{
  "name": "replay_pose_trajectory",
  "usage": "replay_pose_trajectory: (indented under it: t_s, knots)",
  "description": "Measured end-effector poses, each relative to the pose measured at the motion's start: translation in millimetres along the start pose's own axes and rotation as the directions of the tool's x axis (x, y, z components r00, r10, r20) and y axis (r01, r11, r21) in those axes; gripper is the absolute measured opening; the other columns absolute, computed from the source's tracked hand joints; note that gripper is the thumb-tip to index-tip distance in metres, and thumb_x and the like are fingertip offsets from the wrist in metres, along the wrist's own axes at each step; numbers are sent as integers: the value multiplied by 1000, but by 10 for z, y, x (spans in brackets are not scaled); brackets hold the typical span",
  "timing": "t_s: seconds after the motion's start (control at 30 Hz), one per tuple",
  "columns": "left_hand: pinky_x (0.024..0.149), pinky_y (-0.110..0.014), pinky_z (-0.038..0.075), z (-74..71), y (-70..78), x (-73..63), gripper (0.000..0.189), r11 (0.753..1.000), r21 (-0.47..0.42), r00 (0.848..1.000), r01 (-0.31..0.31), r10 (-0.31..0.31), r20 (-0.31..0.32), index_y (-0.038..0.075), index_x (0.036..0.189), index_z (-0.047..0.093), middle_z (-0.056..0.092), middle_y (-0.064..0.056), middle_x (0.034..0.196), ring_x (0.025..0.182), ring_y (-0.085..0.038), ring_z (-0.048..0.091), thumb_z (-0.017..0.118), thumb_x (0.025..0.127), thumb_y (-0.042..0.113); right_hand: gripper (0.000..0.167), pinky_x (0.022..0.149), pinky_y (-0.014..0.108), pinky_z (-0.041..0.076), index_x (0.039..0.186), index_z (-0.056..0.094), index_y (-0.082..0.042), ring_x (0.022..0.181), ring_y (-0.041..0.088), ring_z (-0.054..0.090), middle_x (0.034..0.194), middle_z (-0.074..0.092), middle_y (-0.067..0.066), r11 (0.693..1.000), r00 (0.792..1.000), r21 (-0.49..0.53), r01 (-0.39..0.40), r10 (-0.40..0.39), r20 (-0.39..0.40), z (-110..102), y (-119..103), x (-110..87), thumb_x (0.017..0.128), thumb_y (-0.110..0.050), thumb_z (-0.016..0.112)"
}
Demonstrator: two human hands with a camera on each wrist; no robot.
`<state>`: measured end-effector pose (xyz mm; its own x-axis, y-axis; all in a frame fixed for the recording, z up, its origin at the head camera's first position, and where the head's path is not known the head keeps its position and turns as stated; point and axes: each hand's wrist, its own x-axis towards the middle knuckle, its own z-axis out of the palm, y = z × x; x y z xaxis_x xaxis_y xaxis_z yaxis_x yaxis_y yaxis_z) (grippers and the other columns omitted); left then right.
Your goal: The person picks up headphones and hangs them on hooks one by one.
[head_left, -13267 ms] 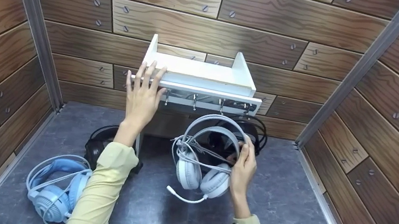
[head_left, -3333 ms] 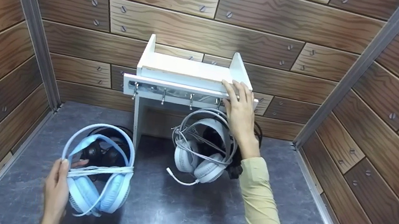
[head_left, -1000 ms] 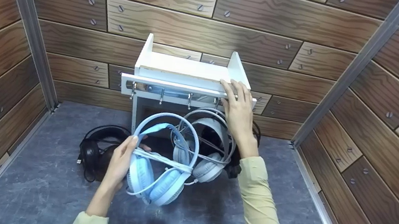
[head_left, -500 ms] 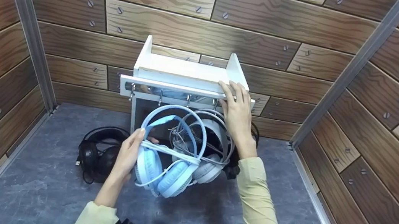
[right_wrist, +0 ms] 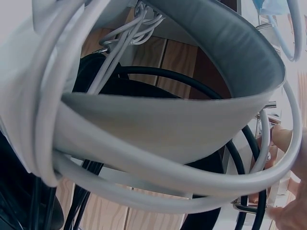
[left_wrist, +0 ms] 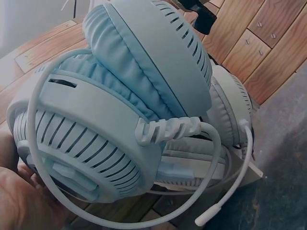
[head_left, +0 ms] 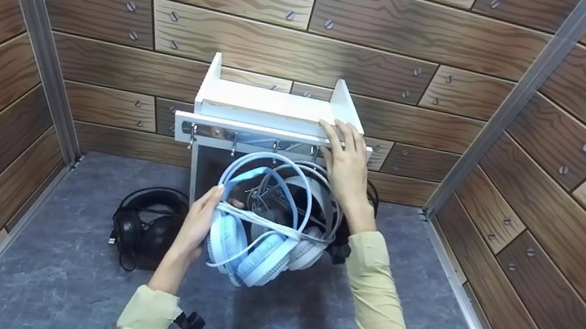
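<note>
My left hand (head_left: 197, 223) grips light blue headphones (head_left: 230, 235) by the left side of their headband, raised before the rack. In the left wrist view, their ear cups (left_wrist: 158, 52) and looped white cable fill the foreground. The headband's top overlaps the third hook of the white rack (head_left: 278, 105). My right hand (head_left: 348, 174) rests on the rack's right end, fingers extended over the hook rail and thumb in front. White headphones (right_wrist: 192, 120) hang on the right part of the rail, partly behind the blue pair. Black headphones (head_left: 339, 247) hang behind them, mostly hidden.
More black headphones (head_left: 148, 233) lie on the dark floor (head_left: 58, 269) left of the rack. Two metal hooks (head_left: 192, 136) at the rail's left show nothing on them. Wood-patterned walls (head_left: 252, 40) enclose the back and sides.
My left hand has carried the blue headphones from the lower left rightward and up to the rail. The white headphones, earlier in my right hand, now hang. My right hand has stayed on the rack lately.
</note>
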<state>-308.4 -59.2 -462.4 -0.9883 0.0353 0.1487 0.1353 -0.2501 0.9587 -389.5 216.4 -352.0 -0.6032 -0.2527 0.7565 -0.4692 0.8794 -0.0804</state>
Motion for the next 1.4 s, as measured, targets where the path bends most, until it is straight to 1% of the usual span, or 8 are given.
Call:
replay_pose_trajectory:
  t_s: [0.27,0.37,0.47,0.6,0.7,0.93,1.13,1.4]
  knots:
    - [76,-27,55,22,-137,70,39,1000,-21,1000,9,-9,14,7,119,63,72,-16,106,85,-18,68,40,110,37,50,121,47,26,147,53,-23,142,34,38,147,50,12,1000,1000,-2,5,-5,-11,2,4,-2,99,-17,63]
    - [81,-27,54,22,-170,91,43,1000,-10,1000,22,-22,4,5,128,60,70,-20,113,91,-18,69,38,110,38,50,121,48,27,147,53,-23,142,34,38,147,50,12,1000,1000,1,6,-6,-12,8,2,-5,99,-17,63]
    - [94,-32,52,23,-183,105,49,999,10,999,44,-44,-8,4,140,53,67,-25,123,105,-26,67,36,111,39,50,121,48,27,148,52,-22,142,34,37,147,49,12,1000,1000,8,12,-11,-5,11,-5,-6,99,-16,62]
    - [120,-43,30,31,-182,123,61,994,57,996,88,-86,-38,0,155,36,45,-24,153,143,-33,40,38,110,41,51,120,49,27,148,52,-21,142,35,37,147,49,13,1000,1000,8,16,-16,-5,14,-6,-3,99,-15,63]
    - [126,-46,14,35,-182,141,68,990,88,993,110,-105,-57,-4,157,27,25,-21,164,154,-32,17,40,109,42,51,120,50,27,148,52,-21,142,36,37,147,49,14,1000,1000,4,13,-13,-7,12,-3,-2,98,-15,63]
    - [125,-47,17,20,-237,136,63,989,104,993,103,-97,-69,-7,155,30,32,-26,160,151,-36,25,39,110,36,50,121,49,27,148,52,-21,143,35,37,148,48,13,1000,1000,0,9,-9,1,13,2,-9,99,-16,62]
    - [121,-49,25,21,-274,116,58,986,143,993,91,-80,-85,0,151,40,44,-24,152,142,-34,38,46,108,37,50,121,50,27,148,52,-23,142,35,37,147,49,12,1000,1000,5,9,-9,-8,24,1,-9,99,-17,62]
    - [120,-49,28,-10,-321,108,59,984,164,994,72,-57,-96,-1,152,39,42,-23,155,143,-35,38,46,107,37,51,121,49,26,148,52,-22,142,35,37,147,49,13,1000,1000,8,11,-11,-12,12,4,-8,99,-18,63]
